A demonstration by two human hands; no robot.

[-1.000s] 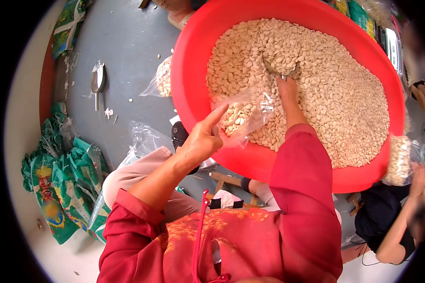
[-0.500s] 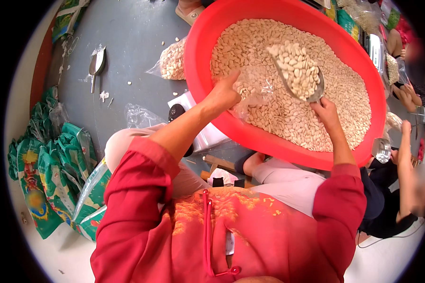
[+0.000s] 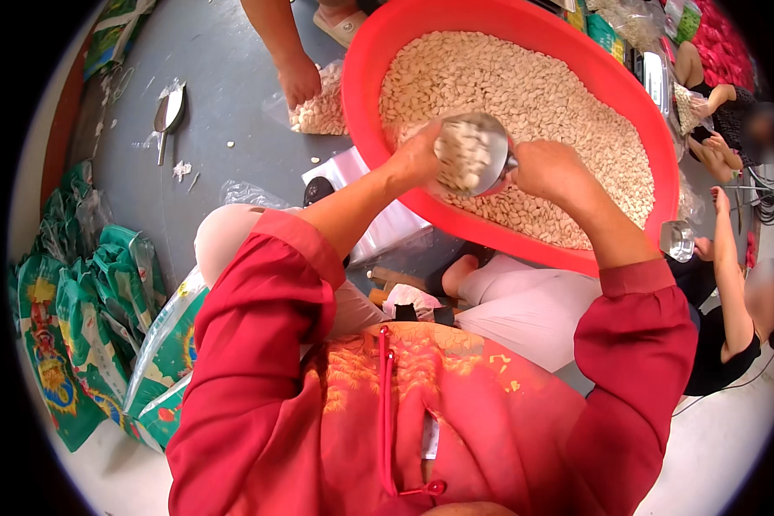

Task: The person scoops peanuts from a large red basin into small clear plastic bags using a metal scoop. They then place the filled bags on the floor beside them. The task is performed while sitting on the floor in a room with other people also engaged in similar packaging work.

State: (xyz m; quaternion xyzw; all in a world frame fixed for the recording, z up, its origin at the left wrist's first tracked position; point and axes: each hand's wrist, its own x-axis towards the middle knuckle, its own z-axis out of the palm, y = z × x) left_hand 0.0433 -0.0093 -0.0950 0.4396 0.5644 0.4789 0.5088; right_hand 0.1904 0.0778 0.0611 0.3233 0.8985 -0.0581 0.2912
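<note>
My right hand (image 3: 549, 170) grips the handle of a metal scoop (image 3: 495, 153), tilted toward my left hand. White pumpkin seeds (image 3: 462, 156) lie in the scoop, blurred by motion. Right beside the scoop's mouth is my left hand (image 3: 415, 157), closed on a clear plastic bag that the scoop now mostly hides. Both hands are over the near left part of a large red tub (image 3: 365, 103), which holds a wide bed of the same seeds (image 3: 507, 73).
Another person's hand (image 3: 301, 82) is at a filled seed bag (image 3: 322, 107) left of the tub. A second scoop (image 3: 170, 112) lies on the grey floor. Green printed bags (image 3: 95, 301) stand at left; flat clear bags (image 3: 378, 228) lie nearby. Co-workers sit at right.
My right hand has swung the loaded scoop left, up to my left hand and the bag. Another person's hand has come in at the filled bag on the floor.
</note>
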